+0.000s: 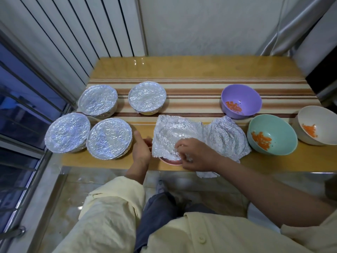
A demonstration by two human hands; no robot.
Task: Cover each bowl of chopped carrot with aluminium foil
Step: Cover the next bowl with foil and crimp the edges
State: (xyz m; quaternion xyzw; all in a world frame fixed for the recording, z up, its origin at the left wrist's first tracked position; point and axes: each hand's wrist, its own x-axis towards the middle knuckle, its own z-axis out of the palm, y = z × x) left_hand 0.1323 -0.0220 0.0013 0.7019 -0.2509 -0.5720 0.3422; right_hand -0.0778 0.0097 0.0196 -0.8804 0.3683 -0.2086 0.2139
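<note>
A pink bowl (171, 162) sits at the table's near edge under a loose foil sheet (175, 133). My left hand (141, 147) cups the bowl's left side. My right hand (196, 154) pinches the sheet's near edge over the rim. To the right lies a pile of loose crumpled foil sheets (227, 138). Three uncovered bowls hold chopped carrot: a purple bowl (241, 92), a green bowl (280, 132) and a cream bowl (319, 117). Several foil-covered bowls stand at the left, among them the nearest covered bowl (109, 138) and a back one (147, 97).
The wooden table (182, 66) carries a striped mat (193, 92) and stands against a white wall. A window with metal bars (21, 110) runs along the left. A scrap of foil (207, 174) hangs over the table's near edge.
</note>
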